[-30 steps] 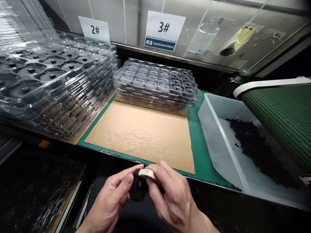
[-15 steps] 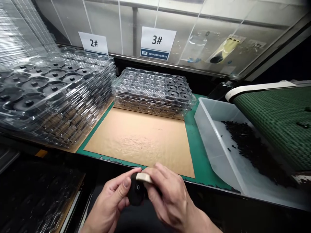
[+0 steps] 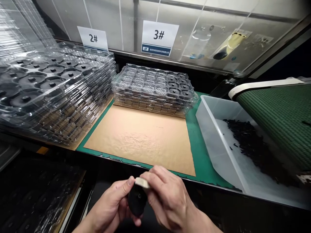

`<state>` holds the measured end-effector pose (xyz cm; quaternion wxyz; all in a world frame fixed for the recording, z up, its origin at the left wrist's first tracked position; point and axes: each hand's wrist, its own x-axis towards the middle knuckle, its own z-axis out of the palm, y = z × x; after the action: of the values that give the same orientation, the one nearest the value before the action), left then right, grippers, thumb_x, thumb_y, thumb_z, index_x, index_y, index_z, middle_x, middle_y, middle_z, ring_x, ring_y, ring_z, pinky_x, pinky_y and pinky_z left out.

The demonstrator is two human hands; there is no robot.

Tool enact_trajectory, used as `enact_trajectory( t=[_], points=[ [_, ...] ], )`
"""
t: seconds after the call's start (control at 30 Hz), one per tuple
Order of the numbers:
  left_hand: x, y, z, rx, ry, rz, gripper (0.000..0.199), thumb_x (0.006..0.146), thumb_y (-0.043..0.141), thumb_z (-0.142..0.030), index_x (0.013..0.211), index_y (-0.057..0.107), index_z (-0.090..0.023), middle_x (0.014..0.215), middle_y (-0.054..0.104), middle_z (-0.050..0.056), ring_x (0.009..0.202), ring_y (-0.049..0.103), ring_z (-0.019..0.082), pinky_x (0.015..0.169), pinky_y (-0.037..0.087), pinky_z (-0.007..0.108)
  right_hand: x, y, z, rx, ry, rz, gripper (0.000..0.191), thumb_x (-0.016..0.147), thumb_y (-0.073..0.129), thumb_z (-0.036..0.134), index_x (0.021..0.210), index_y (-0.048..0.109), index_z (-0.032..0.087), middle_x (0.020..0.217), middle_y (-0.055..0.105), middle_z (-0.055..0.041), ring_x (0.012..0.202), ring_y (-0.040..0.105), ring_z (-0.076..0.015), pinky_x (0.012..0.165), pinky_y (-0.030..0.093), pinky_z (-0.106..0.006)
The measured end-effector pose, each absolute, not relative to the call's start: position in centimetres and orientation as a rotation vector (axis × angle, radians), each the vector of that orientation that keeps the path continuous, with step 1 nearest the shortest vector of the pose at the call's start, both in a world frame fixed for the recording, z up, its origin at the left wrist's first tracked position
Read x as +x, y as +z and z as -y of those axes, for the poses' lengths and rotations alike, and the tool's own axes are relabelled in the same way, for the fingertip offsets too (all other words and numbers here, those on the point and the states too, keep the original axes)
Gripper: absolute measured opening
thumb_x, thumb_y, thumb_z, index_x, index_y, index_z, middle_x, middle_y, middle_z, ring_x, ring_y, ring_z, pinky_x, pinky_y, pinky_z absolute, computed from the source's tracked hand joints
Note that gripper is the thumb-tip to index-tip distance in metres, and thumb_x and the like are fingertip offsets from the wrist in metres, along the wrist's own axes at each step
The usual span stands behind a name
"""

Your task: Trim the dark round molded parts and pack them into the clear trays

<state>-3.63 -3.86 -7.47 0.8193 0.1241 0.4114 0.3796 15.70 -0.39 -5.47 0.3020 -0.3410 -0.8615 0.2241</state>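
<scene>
By the near edge of the green surface (image 3: 198,142), in the head view, your left hand (image 3: 110,200) grasps a rounded black part (image 3: 136,204) and your right hand (image 3: 170,194) grips a pale piece (image 3: 142,183) at its top. Clear trays (image 3: 153,89) stand stacked toward the back edge, a translucent bin (image 3: 209,129) along the right.

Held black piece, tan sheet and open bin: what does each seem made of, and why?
Black piece: dull, perhaps plastic or rubber; the dark surface leaves it open.
Tan sheet: likely cardboard; brown, faintly creased, slight sheen.
Open bin: probably plastic; smooth, milky, translucent-looking walls.
</scene>
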Motion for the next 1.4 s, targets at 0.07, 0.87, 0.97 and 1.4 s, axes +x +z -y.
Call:
enact_trajectory(
  t=[0.07, 0.87, 0.97, 1.4],
  points=[
    [-3.5, -7.8, 3.9, 0.189, 0.778, -0.847, 0.044, 0.087, 0.080, -0.055, 0.091, 0.080, -0.011, 0.077, 0.067, 0.009, 0.065, 0.062, 0.019, 0.054, 0.056, 0.029, 15.9, -5.3, 0.0, -0.789, 0.507, 2.388, 0.022, 0.106, 0.046, 0.020, 0.118, 0.064, 0.018, 0.092, 0.063, -0.0061, 0.074, 0.052, -0.0187, 0.066, 0.040, -0.032],
    [-3.9, -9.0, 3.7, 0.359, 1.090, -1.093, 0.051, 0.076, 0.095, -0.035, 0.124, 0.078, -0.030, 0.116, 0.072, 0.006, 0.109, 0.062, 0.019, 0.094, 0.053, 0.022, 15.3, -7.7, 2.1, -1.390, 1.339, 1.815, 0.024, 0.105, 0.047, 0.029, 0.084, 0.053, 0.020, 0.074, 0.056, 0.0013, 0.065, 0.048, -0.0135, 0.058, 0.038, -0.026],
    [-4.2, -9.1, 3.9, 0.389, 0.906, -1.091, 0.045, 0.082, 0.089, -0.043, 0.122, 0.080, -0.025, 0.118, 0.072, 0.009, 0.098, 0.062, 0.017, 0.081, 0.054, 0.021, 15.7, -7.7, 1.9, -1.207, 0.953, 2.007, 0.020, 0.106, 0.044, 0.021, 0.097, 0.062, 0.018, 0.087, 0.061, -0.0039, 0.076, 0.052, -0.0170, 0.072, 0.043, -0.031],
    [-3.6, -9.3, 4.3, 0.363, 1.193, -1.036, 0.050, 0.073, 0.096, -0.025, 0.119, 0.077, -0.028, 0.112, 0.075, 0.006, 0.105, 0.068, 0.019, 0.092, 0.056, 0.022, 14.8, -7.6, 2.5, -1.382, 1.420, 1.710, 0.022, 0.103, 0.049, 0.032, 0.085, 0.055, 0.021, 0.071, 0.052, 0.0030, 0.060, 0.043, -0.0124, 0.055, 0.033, -0.026]
  ],
)
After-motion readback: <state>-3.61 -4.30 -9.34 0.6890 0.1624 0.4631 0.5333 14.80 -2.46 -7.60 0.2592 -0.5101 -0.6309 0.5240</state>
